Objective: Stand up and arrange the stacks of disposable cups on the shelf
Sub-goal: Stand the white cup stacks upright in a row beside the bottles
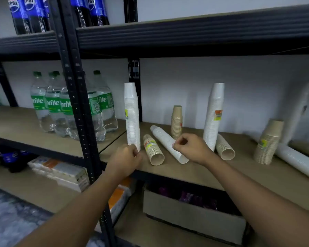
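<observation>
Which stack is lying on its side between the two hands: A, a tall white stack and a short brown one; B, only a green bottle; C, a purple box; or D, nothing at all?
A: a white stack and a short brown stack lie tipped over on the shelf, between the left hand and right hand.

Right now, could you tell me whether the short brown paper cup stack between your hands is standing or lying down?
Lying down. The short brown paper cup stack rests on its side on the shelf board, open mouth facing the camera.
</observation>
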A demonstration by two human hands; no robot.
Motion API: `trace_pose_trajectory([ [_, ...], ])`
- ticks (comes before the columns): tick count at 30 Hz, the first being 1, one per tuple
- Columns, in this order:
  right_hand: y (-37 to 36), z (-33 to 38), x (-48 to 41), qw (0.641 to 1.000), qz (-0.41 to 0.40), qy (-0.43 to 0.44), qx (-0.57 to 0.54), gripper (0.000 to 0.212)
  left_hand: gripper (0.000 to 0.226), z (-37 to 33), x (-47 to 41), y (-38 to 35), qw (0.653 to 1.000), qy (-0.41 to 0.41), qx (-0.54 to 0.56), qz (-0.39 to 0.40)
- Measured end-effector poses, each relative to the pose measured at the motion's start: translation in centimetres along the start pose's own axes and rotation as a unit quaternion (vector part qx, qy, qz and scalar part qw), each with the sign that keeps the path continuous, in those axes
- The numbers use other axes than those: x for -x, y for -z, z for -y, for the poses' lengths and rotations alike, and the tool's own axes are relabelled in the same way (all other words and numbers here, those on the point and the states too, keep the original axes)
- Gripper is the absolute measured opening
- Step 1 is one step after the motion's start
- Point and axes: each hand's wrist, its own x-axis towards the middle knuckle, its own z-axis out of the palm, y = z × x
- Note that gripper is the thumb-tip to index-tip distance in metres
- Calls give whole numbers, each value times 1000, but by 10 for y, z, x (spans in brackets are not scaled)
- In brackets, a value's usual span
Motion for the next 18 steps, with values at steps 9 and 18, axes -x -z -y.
trace_pose_trajectory([
  [9,-23,-5,-25,981,12,-37,190,44,17,16,-12,-24,995,-31,-90,-17],
  [18,-33,-13,-32,979,5,-66,194,53,18,21,-14,-35,990,-54,-118,-53],
])
